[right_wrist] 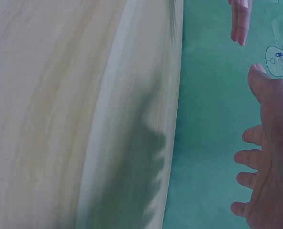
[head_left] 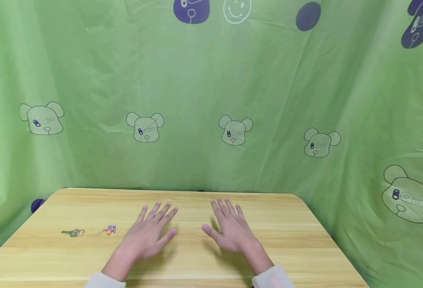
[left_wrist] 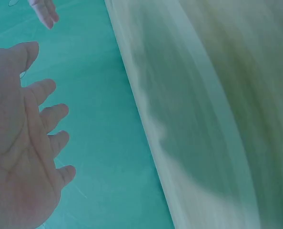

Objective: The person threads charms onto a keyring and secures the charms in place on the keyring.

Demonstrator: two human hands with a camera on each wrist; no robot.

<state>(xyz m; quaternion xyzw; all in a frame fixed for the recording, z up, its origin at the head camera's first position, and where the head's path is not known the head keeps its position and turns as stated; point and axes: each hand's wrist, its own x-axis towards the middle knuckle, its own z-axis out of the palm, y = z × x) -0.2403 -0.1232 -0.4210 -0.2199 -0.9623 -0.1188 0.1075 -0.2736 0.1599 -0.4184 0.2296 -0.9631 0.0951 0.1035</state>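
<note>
Both hands hover over the wooden table point(head_left: 182, 264), palms down with fingers spread. My left hand point(head_left: 146, 236) is left of the middle and holds nothing; its bare palm shows in the left wrist view. To the right, my right hand point(head_left: 233, 230) is also empty, its thumb pointing toward the left one. Left of my left hand lies a small orange and blue keychain charm point(head_left: 109, 229) with a short chain. Farther left is a key point(head_left: 73, 233) on a metal ring. Each wrist view shows a hand's shadow on the tabletop.
A green curtain point(head_left: 197, 80) printed with bear faces hangs behind the table and along its sides. The table's far edge runs just beyond my fingertips. A dark purple round shape point(head_left: 37, 205) shows by the table's left corner.
</note>
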